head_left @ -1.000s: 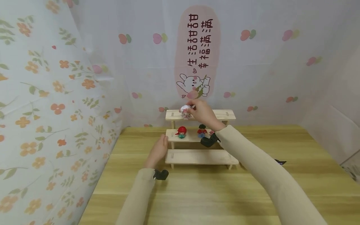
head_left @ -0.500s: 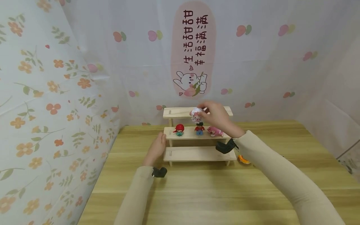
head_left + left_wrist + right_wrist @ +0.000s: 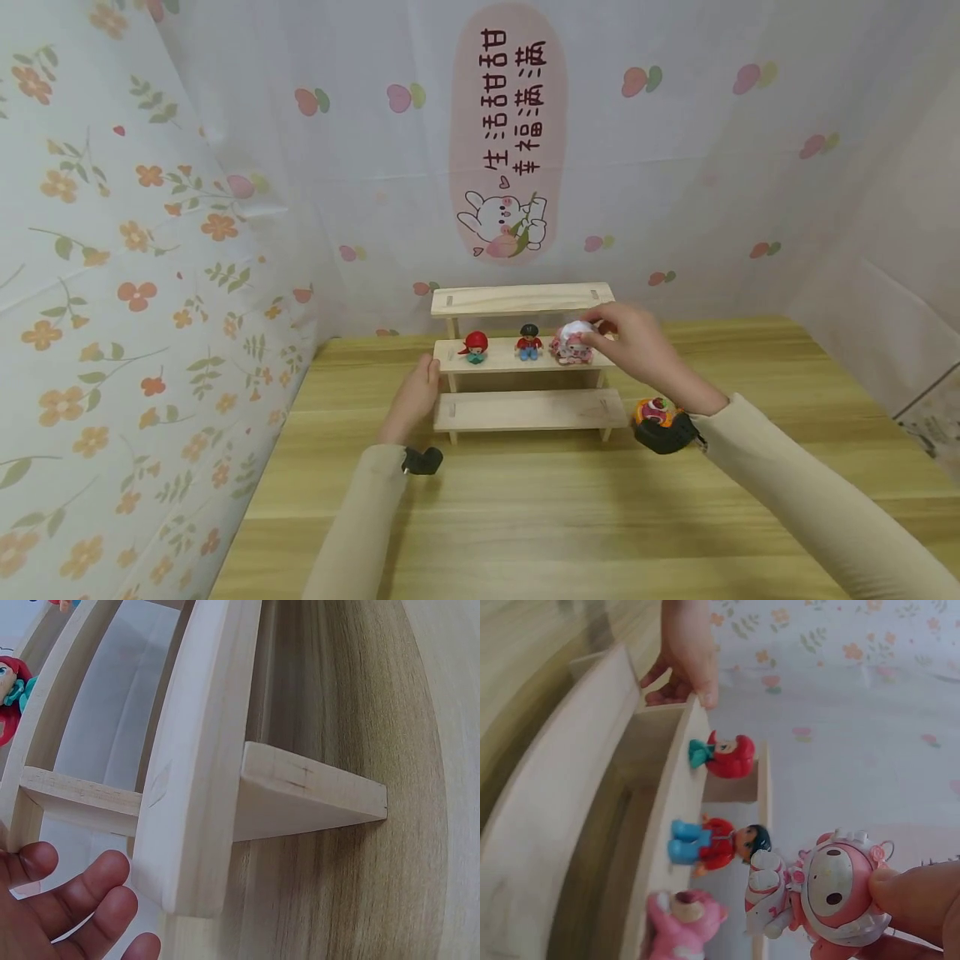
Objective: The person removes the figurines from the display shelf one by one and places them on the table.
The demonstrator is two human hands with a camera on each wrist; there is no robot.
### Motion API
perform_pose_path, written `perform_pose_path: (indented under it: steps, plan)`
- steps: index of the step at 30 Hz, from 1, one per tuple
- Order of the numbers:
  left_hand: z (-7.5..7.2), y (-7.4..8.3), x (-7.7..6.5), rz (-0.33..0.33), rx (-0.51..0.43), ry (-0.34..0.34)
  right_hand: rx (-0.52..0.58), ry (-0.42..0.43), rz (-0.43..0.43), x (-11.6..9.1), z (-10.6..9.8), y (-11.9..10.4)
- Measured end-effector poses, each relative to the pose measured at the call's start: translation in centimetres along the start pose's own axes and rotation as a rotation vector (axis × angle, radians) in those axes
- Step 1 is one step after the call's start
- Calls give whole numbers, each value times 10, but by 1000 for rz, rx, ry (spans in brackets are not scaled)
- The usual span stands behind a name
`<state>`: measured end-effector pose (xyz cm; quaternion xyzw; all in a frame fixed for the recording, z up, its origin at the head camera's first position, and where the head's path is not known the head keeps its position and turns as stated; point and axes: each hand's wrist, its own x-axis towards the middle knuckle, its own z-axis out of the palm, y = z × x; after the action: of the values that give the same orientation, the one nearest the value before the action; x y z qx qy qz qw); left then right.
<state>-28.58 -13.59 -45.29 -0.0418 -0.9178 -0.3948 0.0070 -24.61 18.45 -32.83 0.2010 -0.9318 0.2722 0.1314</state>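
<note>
My right hand (image 3: pixel 637 346) pinches a pink-and-white figurine (image 3: pixel 832 881) with a pink hood and white bonnet by its head. In the head view it overlaps a pink bear figurine (image 3: pixel 681 926) on the middle board. Along that board stand a red-haired figurine (image 3: pixel 475 347) with a teal tail and a figurine (image 3: pixel 528 342) in red top and blue trousers. My left hand (image 3: pixel 416 397) holds the left end of the middle board of a three-step wooden display stand (image 3: pixel 525 410). Its other fingers (image 3: pixel 105 874) hang loosely curled off the wood.
An orange round toy (image 3: pixel 657 411) with a pink top lies on the wooden table (image 3: pixel 480 517) by the stand's right end, partly behind my wrist camera. Patterned cloth (image 3: pixel 360 167) hangs behind and on the left.
My right hand carries the pink-and-white figurine from the top board rightward and down toward the bear figurine. The left hand stays at the stand. The view shifts slightly.
</note>
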Motion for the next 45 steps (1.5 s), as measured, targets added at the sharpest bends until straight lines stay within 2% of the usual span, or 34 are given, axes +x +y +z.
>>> perform_pose_path:
  steps: [11,21,30,45]
  plan:
    - [-3,1,2,-14,5,10,17,-23,102,-62,-2,34]
    - [-2,-3,1,-24,13,-1,-3,-75,165,-107,18,56]
    - [-1,-3,1,-11,22,-8,-73,-37,123,-124,38,75]
    - [1,0,1,-17,15,-7,-43,-29,135,-131,60,92]
